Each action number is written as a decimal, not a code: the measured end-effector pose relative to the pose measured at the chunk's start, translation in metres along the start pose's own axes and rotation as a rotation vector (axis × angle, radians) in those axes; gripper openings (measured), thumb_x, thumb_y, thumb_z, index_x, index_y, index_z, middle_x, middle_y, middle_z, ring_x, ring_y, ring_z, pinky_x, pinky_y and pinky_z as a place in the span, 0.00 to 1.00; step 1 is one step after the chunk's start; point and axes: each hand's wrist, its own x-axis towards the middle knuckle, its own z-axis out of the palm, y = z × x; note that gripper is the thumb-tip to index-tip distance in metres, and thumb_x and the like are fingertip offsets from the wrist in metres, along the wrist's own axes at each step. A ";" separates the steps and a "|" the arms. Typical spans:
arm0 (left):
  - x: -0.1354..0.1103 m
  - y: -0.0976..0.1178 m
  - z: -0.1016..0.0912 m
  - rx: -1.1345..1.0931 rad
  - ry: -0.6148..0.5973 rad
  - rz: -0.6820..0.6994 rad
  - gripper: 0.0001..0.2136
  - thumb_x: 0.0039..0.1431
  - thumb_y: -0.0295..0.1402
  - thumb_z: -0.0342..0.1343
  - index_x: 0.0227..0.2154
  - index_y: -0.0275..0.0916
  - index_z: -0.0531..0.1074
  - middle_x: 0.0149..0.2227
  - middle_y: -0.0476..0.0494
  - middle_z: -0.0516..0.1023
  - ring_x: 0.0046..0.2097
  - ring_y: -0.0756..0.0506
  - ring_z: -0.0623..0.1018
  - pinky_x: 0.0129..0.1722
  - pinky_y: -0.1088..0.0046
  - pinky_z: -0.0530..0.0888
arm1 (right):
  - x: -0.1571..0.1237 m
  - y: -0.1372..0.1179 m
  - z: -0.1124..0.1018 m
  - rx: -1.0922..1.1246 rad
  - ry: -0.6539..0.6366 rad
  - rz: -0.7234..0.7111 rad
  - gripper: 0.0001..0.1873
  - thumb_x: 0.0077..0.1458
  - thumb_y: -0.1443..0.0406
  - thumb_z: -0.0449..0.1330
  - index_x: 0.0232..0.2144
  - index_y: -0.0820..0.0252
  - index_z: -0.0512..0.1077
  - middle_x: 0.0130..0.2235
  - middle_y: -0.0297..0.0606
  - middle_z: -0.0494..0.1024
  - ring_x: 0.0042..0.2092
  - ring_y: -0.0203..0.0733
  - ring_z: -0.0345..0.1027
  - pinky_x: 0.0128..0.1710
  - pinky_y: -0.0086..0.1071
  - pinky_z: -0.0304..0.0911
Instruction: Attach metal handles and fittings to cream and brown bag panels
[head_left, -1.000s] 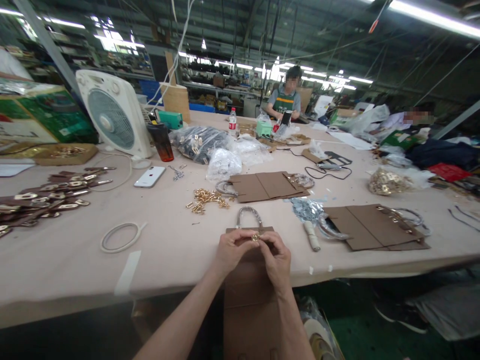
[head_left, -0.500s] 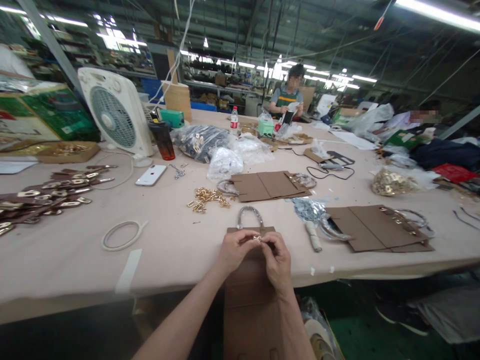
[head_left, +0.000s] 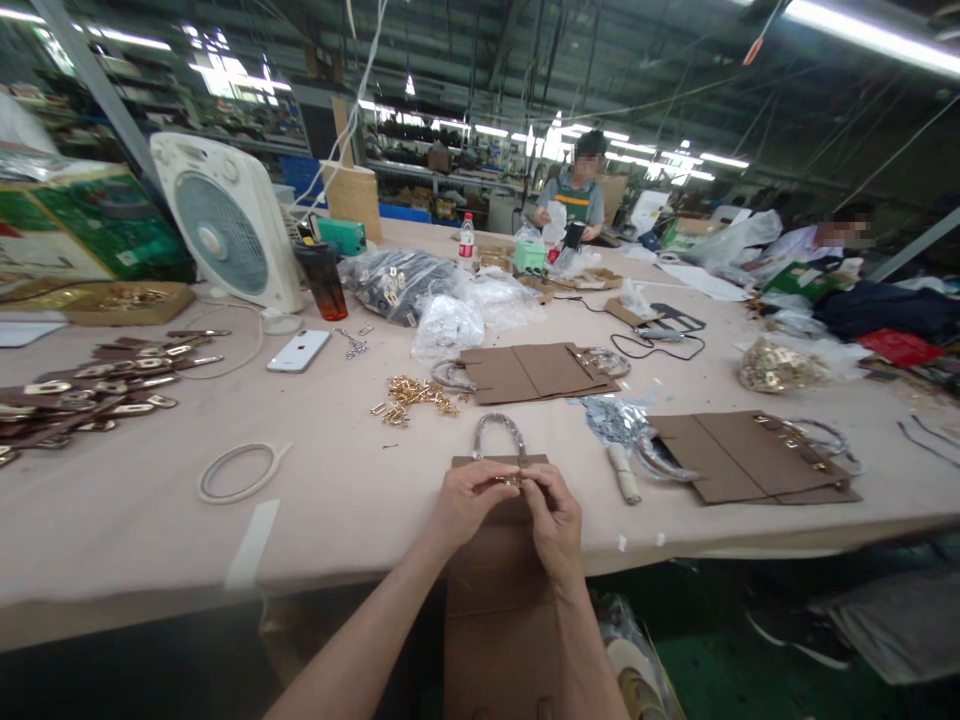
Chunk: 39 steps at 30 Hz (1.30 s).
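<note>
Both hands meet over a brown bag panel (head_left: pixel 501 600) that hangs over the table's front edge, its plastic-wrapped handle (head_left: pixel 500 432) lying flat beyond my fingers. My left hand (head_left: pixel 474 500) pinches a small gold metal fitting (head_left: pixel 508 480) from the left. Opposite it, my right hand (head_left: pixel 553 510) grips the same fitting between thumb and fingers. Fingertips hide most of the fitting, so its exact shape is unclear. A pile of gold metal fittings (head_left: pixel 415 400) lies on the table past my left hand.
More brown bag panels (head_left: pixel 529 370) lie behind and to the right. Leftward are a tape roll (head_left: pixel 238 474), a phone (head_left: pixel 298 351), a fan (head_left: pixel 225 225) and brown straps with gold buckles (head_left: pixel 112 380). A cloth-wrapped roll (head_left: pixel 624 474) sits right. A co-worker (head_left: pixel 574 195) sits across the table.
My fingers have shifted slightly around the gold fitting, which now shows less. The co-worker across the table has moved the white piece leftward. The view has shifted a little.
</note>
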 end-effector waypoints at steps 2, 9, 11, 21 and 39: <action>0.000 0.000 0.000 0.010 0.005 0.045 0.11 0.57 0.34 0.70 0.43 0.42 0.84 0.42 0.43 0.87 0.43 0.44 0.85 0.48 0.69 0.81 | -0.001 0.003 0.000 -0.007 0.004 -0.012 0.07 0.66 0.62 0.60 0.41 0.54 0.78 0.42 0.39 0.78 0.47 0.44 0.73 0.48 0.36 0.69; -0.001 0.002 0.002 0.029 -0.009 0.140 0.10 0.59 0.36 0.69 0.42 0.40 0.84 0.42 0.40 0.87 0.43 0.44 0.85 0.46 0.68 0.83 | -0.005 0.008 0.005 -0.094 0.044 0.005 0.08 0.69 0.61 0.56 0.39 0.55 0.75 0.39 0.37 0.77 0.43 0.42 0.72 0.46 0.34 0.66; -0.001 0.001 0.003 0.050 -0.015 0.158 0.09 0.59 0.35 0.69 0.41 0.40 0.84 0.42 0.40 0.87 0.43 0.44 0.86 0.47 0.67 0.83 | -0.004 0.006 0.006 -0.104 0.028 0.019 0.09 0.70 0.60 0.55 0.38 0.55 0.73 0.38 0.36 0.76 0.42 0.41 0.70 0.46 0.34 0.65; -0.001 0.002 0.002 0.150 -0.045 0.244 0.08 0.61 0.34 0.67 0.42 0.41 0.84 0.43 0.41 0.87 0.45 0.44 0.86 0.50 0.66 0.83 | -0.001 0.001 0.004 -0.065 -0.011 0.101 0.13 0.70 0.55 0.54 0.35 0.55 0.71 0.36 0.34 0.73 0.40 0.40 0.67 0.43 0.33 0.63; -0.004 -0.004 0.004 0.220 -0.019 0.128 0.22 0.64 0.30 0.62 0.60 0.47 0.73 0.52 0.43 0.83 0.55 0.43 0.81 0.59 0.61 0.77 | 0.008 0.013 -0.007 0.423 -0.233 0.451 0.20 0.61 0.52 0.66 0.49 0.57 0.77 0.42 0.39 0.81 0.34 0.37 0.71 0.35 0.32 0.70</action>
